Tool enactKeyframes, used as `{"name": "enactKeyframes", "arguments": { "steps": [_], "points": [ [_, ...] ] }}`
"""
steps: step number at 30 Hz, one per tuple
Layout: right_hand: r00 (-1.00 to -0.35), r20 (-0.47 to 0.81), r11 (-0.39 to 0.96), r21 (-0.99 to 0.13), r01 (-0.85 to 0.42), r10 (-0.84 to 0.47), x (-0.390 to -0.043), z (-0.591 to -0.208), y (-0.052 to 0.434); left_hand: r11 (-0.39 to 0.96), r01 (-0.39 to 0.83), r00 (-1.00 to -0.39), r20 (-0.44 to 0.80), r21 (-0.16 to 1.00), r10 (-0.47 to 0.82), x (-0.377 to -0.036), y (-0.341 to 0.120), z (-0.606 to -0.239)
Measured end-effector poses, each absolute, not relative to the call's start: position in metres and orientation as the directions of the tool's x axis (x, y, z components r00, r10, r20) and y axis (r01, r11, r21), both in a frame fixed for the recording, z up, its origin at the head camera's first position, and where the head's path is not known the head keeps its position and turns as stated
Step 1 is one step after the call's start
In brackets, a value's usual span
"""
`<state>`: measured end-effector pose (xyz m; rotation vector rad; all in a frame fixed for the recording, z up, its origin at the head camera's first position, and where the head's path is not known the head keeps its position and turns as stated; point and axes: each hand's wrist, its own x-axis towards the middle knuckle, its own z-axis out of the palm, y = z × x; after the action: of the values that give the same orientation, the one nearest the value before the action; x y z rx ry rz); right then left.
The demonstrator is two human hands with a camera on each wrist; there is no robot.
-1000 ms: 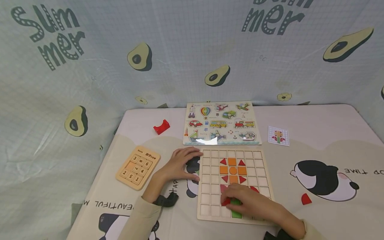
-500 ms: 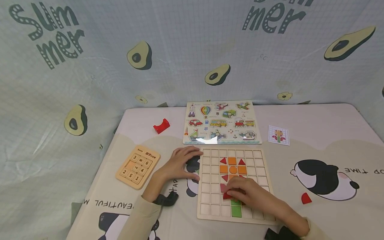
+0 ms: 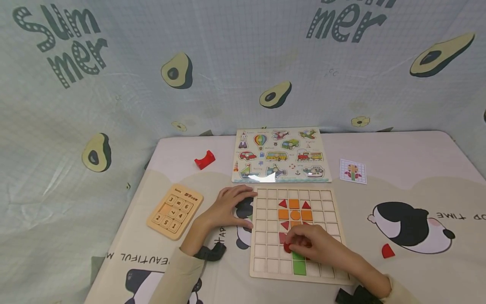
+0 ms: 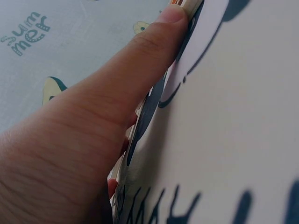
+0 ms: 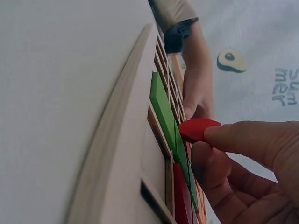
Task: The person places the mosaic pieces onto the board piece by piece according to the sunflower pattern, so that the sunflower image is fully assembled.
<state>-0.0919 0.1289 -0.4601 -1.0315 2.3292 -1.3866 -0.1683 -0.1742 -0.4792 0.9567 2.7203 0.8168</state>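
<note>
A wooden grid board [image 3: 271, 253] lies on the table, with orange squares, an orange circle [image 3: 295, 215], red triangles and green squares [image 3: 299, 267] in its cells. My right hand [image 3: 317, 244] pinches a red rounded piece [image 5: 195, 129] between thumb and fingertips, just over the cells left of the green squares. In the right wrist view this piece is tilted, and its full outline is partly covered by the fingers. My left hand [image 3: 229, 207] touches the board's left edge with thumb and fingertips spread apart. Some cells are hidden under the right hand.
Behind the board lies a vehicle picture puzzle [image 3: 281, 156]. A small pattern card [image 3: 353, 172] and a loose red quarter-round piece [image 3: 387, 251] are to the right. On the left are a number slide puzzle [image 3: 175, 212] and a red arched block [image 3: 205, 160].
My right hand has shifted slightly up the board, and the red piece has turned in its fingertips. The lower green square shows more fully. My left hand stays put.
</note>
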Motion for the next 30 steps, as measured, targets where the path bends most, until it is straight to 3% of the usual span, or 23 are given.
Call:
{"name": "enactKeyframes", "arguments": {
  "steps": [7, 14, 24, 30],
  "points": [
    [-0.739, 0.088, 0.333, -0.853, -0.402, -0.668, -0.0893, -0.4618, 0.1279, 0.649, 0.537, -0.789, 0.050, 0.539, 0.612, -0.1683, -0.1734, -0.4792],
    [-0.751, 0.151, 0.346, -0.818, -0.460, -0.643, -0.0863, -0.4641, 0.1260, 0.653, 0.529, -0.791, 0.037, 0.542, 0.610, -0.1683, -0.1739, -0.4792],
    [-0.767, 0.075, 0.430, -0.791, -0.435, -0.638, -0.0845, -0.4636, 0.1221, 0.655, 0.530, -0.792, 0.037, 0.539, 0.610, -0.1686, -0.1744, -0.4799],
    [-0.817, 0.089, 0.437, -0.809, -0.393, -0.570, -0.0830, -0.4636, 0.1242, 0.665, 0.516, -0.798, 0.021, 0.540, 0.603, -0.1684, -0.1740, -0.4795]
  ]
}}
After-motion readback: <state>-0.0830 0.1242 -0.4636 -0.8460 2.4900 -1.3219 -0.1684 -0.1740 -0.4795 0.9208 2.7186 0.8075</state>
